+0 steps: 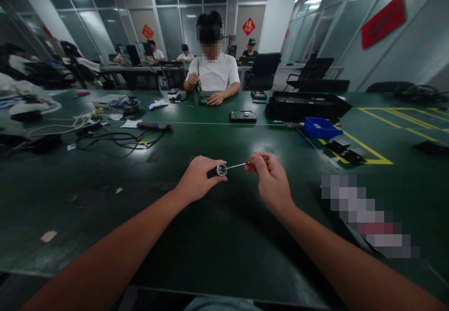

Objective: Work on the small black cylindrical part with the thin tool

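Between the thumb and fingers of my left hand [198, 177] is a small dark cylindrical part with a pale round rim [221, 169]. Its open end faces right and toward me; the exact kind is unclear. My right hand [273, 177] is closed around the reddish see-through handle of a screwdriver [235, 166]. The thin metal shaft points left, and its tip reaches into the rim of the round part. Whether the tip touches anything inside is too small to tell. Both hands are just above the green table [168, 236].
Across the table a person in a white shirt [213, 75] handles a small board. A circuit-board unit [243, 116], a black tray [308, 105] and a blue bin [322, 127] lie beyond my hands. Cables [115, 138] and an electric screwdriver [154, 126] are at left; a blurred flat item [368, 217] is at right.
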`<state>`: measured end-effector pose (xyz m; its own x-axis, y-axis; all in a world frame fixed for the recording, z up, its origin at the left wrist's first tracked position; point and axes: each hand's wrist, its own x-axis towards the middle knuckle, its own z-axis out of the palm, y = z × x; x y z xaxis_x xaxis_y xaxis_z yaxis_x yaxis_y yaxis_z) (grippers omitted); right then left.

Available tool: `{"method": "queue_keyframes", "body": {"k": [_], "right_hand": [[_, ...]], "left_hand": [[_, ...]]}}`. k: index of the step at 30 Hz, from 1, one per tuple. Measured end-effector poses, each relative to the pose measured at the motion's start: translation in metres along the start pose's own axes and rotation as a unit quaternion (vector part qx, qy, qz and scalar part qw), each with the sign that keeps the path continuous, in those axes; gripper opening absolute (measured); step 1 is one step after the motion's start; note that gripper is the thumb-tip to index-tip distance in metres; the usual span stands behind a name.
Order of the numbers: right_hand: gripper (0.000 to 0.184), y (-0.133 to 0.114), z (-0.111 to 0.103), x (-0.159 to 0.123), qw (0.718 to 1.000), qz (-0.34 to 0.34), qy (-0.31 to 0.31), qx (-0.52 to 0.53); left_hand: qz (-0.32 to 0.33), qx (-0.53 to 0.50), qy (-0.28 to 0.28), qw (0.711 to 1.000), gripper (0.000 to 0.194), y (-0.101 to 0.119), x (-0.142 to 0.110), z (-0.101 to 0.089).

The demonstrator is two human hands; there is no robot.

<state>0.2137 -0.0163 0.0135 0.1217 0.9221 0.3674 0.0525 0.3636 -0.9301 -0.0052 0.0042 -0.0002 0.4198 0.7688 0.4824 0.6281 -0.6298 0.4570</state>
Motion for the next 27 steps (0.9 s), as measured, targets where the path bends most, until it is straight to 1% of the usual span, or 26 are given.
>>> {"method": "queue_keyframes", "body": {"k": [5, 7, 9, 11, 12, 15, 16, 19, 21, 23, 24, 27], "right_hand": [[0.021, -0.011, -0.001, -0.007, 0.995, -0.045, -0.024, -0.086], [0.022, -0.016, -0.003, -0.008, 0.985, -0.068, -0.026, -0.159], [0.03, -0.02, -0.004, -0.009, 0.967, -0.09, -0.018, -0.237], [0.037, -0.022, -0.005, -0.009, 0.956, -0.108, -0.014, -0.274], [0.034, -0.023, -0.005, -0.01, 0.954, -0.117, -0.018, -0.275], [0.014, -0.022, -0.005, -0.011, 0.955, -0.148, -0.056, -0.251], [0.01, -0.022, -0.005, -0.012, 0.956, -0.157, -0.071, -0.238], [0.014, -0.02, -0.004, -0.015, 0.96, -0.155, -0.106, -0.207], [0.016, -0.018, -0.003, -0.015, 0.973, -0.121, -0.106, -0.168], [0.015, -0.013, -0.002, -0.013, 0.99, -0.067, -0.079, -0.091], [0.018, -0.01, -0.001, -0.011, 0.997, -0.034, -0.053, -0.038], [0.023, 0.0, 0.001, -0.002, 0.996, 0.048, -0.016, 0.075]], "left_hand": [[0.001, 0.01, 0.003, 1.0, 0.042, -0.001, 0.0, 0.0], [0.005, 0.012, 0.003, 1.0, 0.042, -0.001, 0.0, 0.0], [0.013, 0.013, -0.001, 1.0, 0.041, -0.002, 0.0, 0.001], [0.017, 0.01, -0.004, 1.0, 0.04, -0.002, 0.0, 0.001], [0.018, 0.008, -0.004, 1.0, 0.04, -0.002, 0.0, 0.001], [0.013, 0.003, 0.002, 1.0, 0.039, -0.003, 0.0, 0.001], [0.012, 0.004, 0.003, 1.0, 0.039, -0.003, 0.0, 0.001], [0.013, 0.007, 0.001, 1.0, 0.038, -0.002, 0.0, 0.001], [0.009, 0.007, -0.002, 1.0, 0.038, 0.0, 0.0, 0.001], [-0.005, 0.007, 0.002, 1.0, 0.038, 0.001, 0.0, 0.0], [-0.013, 0.007, 0.009, 1.0, 0.038, 0.001, 0.001, 0.0], [-0.008, -0.003, 0.014, 1.0, 0.038, 0.001, 0.001, -0.001]]}}
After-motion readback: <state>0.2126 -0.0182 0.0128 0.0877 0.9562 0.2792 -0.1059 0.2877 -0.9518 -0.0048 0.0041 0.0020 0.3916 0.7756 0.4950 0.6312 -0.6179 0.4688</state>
